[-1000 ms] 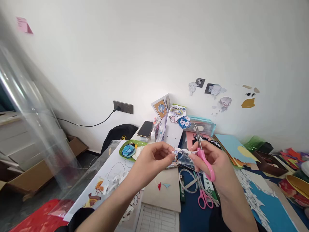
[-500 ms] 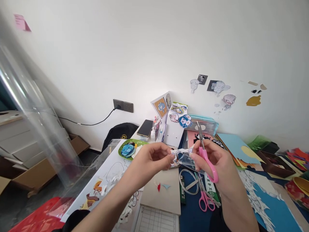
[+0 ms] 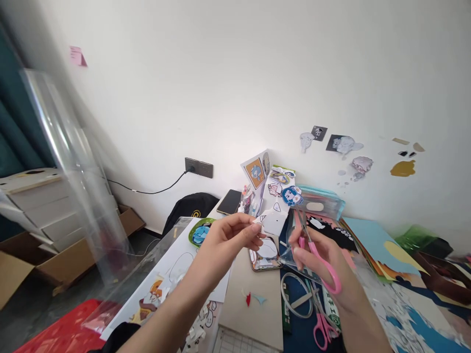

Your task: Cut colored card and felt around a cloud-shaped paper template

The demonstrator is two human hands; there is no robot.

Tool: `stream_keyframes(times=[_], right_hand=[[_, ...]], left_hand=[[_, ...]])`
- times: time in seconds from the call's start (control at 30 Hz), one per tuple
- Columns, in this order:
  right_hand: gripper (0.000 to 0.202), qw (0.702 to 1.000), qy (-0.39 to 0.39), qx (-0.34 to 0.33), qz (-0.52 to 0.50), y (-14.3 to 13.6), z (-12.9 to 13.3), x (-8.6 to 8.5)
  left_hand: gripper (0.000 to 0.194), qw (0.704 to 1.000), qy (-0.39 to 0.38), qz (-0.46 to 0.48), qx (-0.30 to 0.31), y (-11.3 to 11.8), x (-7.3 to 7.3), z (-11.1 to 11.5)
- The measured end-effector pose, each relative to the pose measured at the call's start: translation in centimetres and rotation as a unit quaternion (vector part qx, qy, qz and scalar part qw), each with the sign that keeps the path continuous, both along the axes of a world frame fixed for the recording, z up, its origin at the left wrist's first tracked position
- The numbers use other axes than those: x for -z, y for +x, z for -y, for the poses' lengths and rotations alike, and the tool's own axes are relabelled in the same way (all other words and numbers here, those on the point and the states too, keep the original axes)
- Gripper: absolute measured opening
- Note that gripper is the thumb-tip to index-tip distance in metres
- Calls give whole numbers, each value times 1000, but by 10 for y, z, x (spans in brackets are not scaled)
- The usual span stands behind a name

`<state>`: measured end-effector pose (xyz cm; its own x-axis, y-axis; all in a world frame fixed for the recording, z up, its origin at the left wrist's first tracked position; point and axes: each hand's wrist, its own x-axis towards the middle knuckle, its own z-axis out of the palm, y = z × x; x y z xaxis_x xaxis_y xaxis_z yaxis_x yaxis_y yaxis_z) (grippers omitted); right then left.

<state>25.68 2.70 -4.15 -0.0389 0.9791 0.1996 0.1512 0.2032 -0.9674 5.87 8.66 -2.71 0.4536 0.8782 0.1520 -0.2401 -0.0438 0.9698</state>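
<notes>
In the head view my left hand [image 3: 235, 236] pinches a small white paper piece [image 3: 262, 219] with black drawn lines between thumb and fingertips. My right hand [image 3: 322, 255] is wrapped around pink-handled scissors [image 3: 319, 258], their blades pointing up and away from me. The blades stand apart from the paper, to its right. Below the hands lies a grey-beige board [image 3: 253, 314] with a tiny red scrap [image 3: 248, 299] and a light blue scrap [image 3: 259, 298] on it. Beyond, a tin with a printed picture [image 3: 265, 264] rests at the board's far end.
A second pair of pink scissors [image 3: 321, 333] lies by a coiled pale cable [image 3: 285, 294]. A green tray [image 3: 191, 239] of blue cutouts stands left. Coloured paper sheets [image 3: 371, 235] and a clear pencil case [image 3: 331, 210] are at right. A black phone [image 3: 229, 201] lies near the wall.
My hands have moved apart, and the scissors have shifted right and down from the paper. The paper stays in my left hand. The camera view has turned slightly left.
</notes>
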Motion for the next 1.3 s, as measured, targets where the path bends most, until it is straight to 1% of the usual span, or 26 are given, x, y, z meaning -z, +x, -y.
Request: stream_keyframes(times=[0.07, 0.13, 0.17, 0.27, 0.4, 0.5, 0.6, 0.83, 1.1, 1.3], right_hand=[[11, 997, -39, -49, 54, 6, 7, -5], [11, 985, -70, -92, 129, 6, 12, -8], [11, 981, -74, -100, 152, 4, 13, -8], [14, 984, -70, -94, 132, -9, 14, -9], [16, 989, -65, -90, 94, -24, 14, -10], [15, 990, -63, -101, 72, -26, 15, -10], [15, 990, -63, -108, 65, -25, 16, -10], [14, 991, -59, -85, 89, -28, 21, -11], [20, 990, -51, -31, 125, -27, 29, -8], [26, 989, -70, 4, 131, -29, 32, -11]], left_hand=[[15, 1000, -3, 7, -2, -1, -1, 2], [16, 1000, -8, 11, -1, -2, -3, 4], [17, 1000, -12, 12, 2, -2, -3, 5], [18, 1000, -23, 11, 15, -1, -4, 7], [19, 999, -35, -3, 34, 1, 0, 8], [21, 998, -36, -19, 44, 1, 2, 10], [21, 997, -43, -30, 54, 0, 1, 12], [16, 996, -44, -33, 74, 0, -3, 17], [13, 995, -41, -29, 81, 1, -7, 19], [11, 995, -55, -17, 85, 1, -8, 20]])
